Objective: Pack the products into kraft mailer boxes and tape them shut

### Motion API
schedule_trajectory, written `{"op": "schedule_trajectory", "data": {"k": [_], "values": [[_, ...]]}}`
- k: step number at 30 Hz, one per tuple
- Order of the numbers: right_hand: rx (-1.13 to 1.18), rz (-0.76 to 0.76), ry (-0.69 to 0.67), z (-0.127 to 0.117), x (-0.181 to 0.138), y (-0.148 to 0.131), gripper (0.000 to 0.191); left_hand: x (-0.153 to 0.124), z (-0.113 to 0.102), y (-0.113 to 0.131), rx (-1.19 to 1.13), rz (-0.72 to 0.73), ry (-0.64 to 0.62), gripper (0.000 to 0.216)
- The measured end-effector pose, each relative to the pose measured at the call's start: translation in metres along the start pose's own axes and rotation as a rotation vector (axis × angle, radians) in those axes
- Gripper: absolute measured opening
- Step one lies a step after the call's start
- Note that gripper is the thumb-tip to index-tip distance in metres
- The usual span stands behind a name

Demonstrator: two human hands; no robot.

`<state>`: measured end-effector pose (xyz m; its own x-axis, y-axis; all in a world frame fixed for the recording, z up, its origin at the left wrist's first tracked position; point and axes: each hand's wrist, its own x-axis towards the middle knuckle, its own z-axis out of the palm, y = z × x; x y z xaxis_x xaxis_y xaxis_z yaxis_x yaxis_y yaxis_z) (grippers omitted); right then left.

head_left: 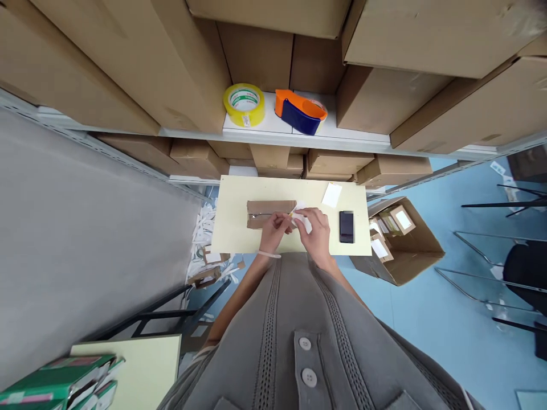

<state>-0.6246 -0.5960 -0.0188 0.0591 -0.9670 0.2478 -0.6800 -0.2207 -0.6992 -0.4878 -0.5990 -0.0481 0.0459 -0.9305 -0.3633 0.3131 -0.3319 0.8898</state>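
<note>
A small brown cardboard box (261, 208) lies on the cream tabletop (233, 239), with a dark line running lengthwise along its top. At the box's right end, my left hand (274, 230) is closed, its fingertips pinched near a small yellow spot. Just beside it, my right hand (315, 229) pinches a white paper label (306, 222), partly hidden behind the fingers. The fingertips of both hands meet at this label's left edge. Farther right on the table are a white slip (331, 195) and a black phone-like device (346, 226).
A shelf ahead holds yellow tape (244, 105), an orange and blue tape dispenser (301, 111) and large cartons (397, 34). An open carton (416, 250) with small boxes stands right of the table. Paper scraps (205, 228) litter the left side. Green boxes (55, 381) lie lower left.
</note>
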Motion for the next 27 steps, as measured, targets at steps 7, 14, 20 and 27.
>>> {"op": "schedule_trajectory", "data": {"k": [7,14,20,27], "values": [[0.156,-0.052,-0.043,0.0073,0.0049,-0.0053,0.021,-0.0039,0.0035,0.0077,-0.109,0.001,-0.013,0.045],[0.234,-0.019,-0.073,0.0078,0.0027,-0.0074,0.021,-0.0056,0.0003,0.0071,-0.011,0.082,0.079,0.042],[0.237,-0.008,-0.091,0.0073,0.0030,-0.0062,0.020,-0.0064,-0.0004,0.0055,0.023,0.097,0.091,0.036],[0.268,-0.042,-0.088,0.0069,0.0016,-0.0068,0.019,-0.0082,-0.0014,0.0033,0.064,0.131,0.097,0.029]]}}
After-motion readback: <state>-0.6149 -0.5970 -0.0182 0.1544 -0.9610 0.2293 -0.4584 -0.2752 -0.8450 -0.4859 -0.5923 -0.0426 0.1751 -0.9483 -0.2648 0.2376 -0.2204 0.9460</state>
